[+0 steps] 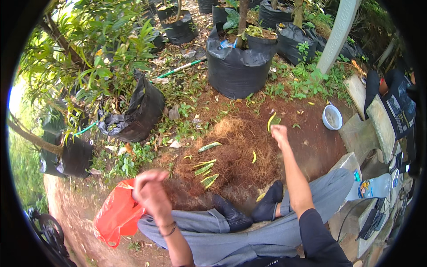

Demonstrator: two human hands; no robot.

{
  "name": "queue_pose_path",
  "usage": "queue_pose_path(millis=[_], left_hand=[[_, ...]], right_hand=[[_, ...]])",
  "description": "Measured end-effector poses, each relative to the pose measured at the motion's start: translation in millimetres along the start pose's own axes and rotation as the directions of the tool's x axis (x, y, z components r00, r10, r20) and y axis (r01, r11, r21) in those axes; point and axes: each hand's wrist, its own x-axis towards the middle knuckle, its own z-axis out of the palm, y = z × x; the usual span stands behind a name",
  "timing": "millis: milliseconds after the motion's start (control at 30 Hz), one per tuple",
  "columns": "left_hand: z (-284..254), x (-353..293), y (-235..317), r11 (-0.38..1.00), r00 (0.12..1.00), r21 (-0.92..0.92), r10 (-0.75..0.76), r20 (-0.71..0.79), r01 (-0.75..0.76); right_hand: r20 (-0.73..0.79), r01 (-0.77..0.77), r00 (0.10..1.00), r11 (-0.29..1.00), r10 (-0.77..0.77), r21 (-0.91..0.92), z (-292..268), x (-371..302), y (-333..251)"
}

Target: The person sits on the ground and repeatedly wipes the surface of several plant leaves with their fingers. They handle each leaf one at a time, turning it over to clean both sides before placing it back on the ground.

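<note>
My right hand (279, 134) reaches forward over the brown soil, its fingers closed. A curved yellow-green leaf strip (270, 122) sticks up from the fist. My left hand (150, 192), with a dark band at the wrist, is raised beside a red plastic bag (119, 213); motion smears its fingers. Between my hands lies a heap of brown coconut-like fibre (238, 155). Several cut leaf pieces with green middles and yellow edges (209, 180) rest on it, along with a mottled green piece (210, 146) and a small yellow strip (254, 156).
Black grow bags with plants (240, 71) stand ahead and to the left. A pale blue bucket (332, 117) sits at the right, near stone slabs (381, 122) and a seated person in dark clothes (398, 104). A clear bottle (376, 187) lies at my right. A slanted pale post (339, 35) rises behind.
</note>
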Motion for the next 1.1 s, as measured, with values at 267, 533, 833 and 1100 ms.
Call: queue_pose_path(millis=[267,533,833,1100], left_hand=[[62.1,-44.3,-105.3,0.738,0.912,0.672,-0.235,0.336,-0.058],[57.0,-79.5,-130.3,0.719,0.902,0.663,-0.403,0.152,0.209],[28.1,-104.0,-137.6,0.621,0.602,-0.293,-0.782,-0.163,0.727],[23.7,-114.3,-144.6,0.622,0.591,-0.282,-0.783,-0.194,0.731]], right_hand=[[0.655,0.176,0.751,0.981,-0.080,-0.081,-3.0,-142.1,-167.8],[0.878,-0.445,0.475,0.843,-0.062,0.301,29.5,-205.7,-139.1],[0.661,0.771,0.609,0.525,-0.439,-0.361,39.4,-217.0,21.3],[0.732,0.833,0.495,0.016,-0.467,-0.553,52.8,-231.2,45.6]])
